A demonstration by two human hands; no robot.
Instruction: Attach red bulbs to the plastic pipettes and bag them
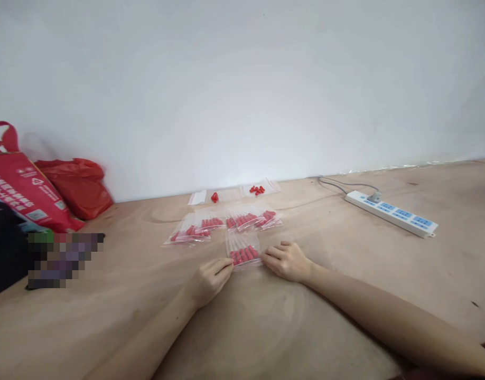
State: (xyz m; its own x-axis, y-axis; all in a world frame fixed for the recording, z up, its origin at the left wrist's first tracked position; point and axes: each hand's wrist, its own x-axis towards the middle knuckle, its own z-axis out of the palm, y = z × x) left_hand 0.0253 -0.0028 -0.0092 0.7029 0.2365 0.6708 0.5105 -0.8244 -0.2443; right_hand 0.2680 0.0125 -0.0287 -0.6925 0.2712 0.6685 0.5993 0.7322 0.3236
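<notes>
A clear zip bag [243, 255] with several red pieces in its near end lies flat on the table between my hands. My left hand [211, 279] is closed on the bag's near left corner. My right hand [286, 261] has its fingers curled together at the near right edge of the same bag. Beyond it, overlapping filled bags lie in a left group [195, 228] and a right group [248, 217]. Farther back are a few loose red pieces [214, 197] and some more red pieces [257, 190] on plastic bags near the wall.
A white power strip [391, 213] with a plugged-in grey cable [347, 184] lies at the right. On the left are a red printed bag [24, 187], a red plastic bag [78, 184], a black item [5, 248] and a blurred-out object [66, 261]. A wall [242, 95] rises behind the table.
</notes>
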